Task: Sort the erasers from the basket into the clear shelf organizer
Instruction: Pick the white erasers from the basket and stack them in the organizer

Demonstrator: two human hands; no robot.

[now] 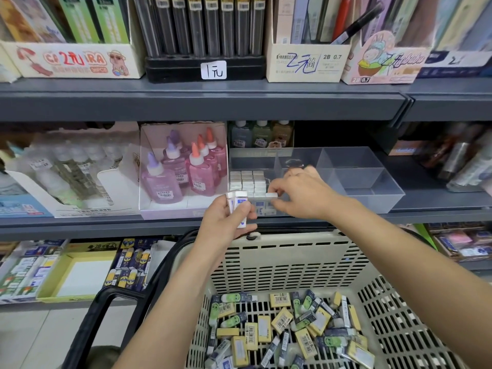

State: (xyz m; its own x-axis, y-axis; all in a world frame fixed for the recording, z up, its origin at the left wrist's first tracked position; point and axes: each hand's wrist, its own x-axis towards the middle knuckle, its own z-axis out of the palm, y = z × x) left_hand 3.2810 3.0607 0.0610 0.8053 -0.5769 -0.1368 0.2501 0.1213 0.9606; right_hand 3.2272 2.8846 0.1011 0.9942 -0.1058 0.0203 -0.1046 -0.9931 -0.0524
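A beige plastic basket (292, 262) in front of me holds several loose erasers (287, 323) in yellow, dark blue and green wrappers. On the middle shelf stands the clear organizer (372, 182), its left compartment packed with rows of white erasers (247, 182). My left hand (226, 225) grips a small stack of white erasers with blue sleeves (238, 206) just in front of the organizer. My right hand (298, 193) reaches into the left compartment and pinches one white eraser (272, 195) at the front row.
A box of pink and purple glue bottles (183, 169) stands left of the organizer. The organizer's right compartments (356, 177) hold nothing. Boxes of erasers (130, 265) fill the lower shelf at left. Pencil boxes line the top shelf. The basket's black handle (106, 302) hangs at lower left.
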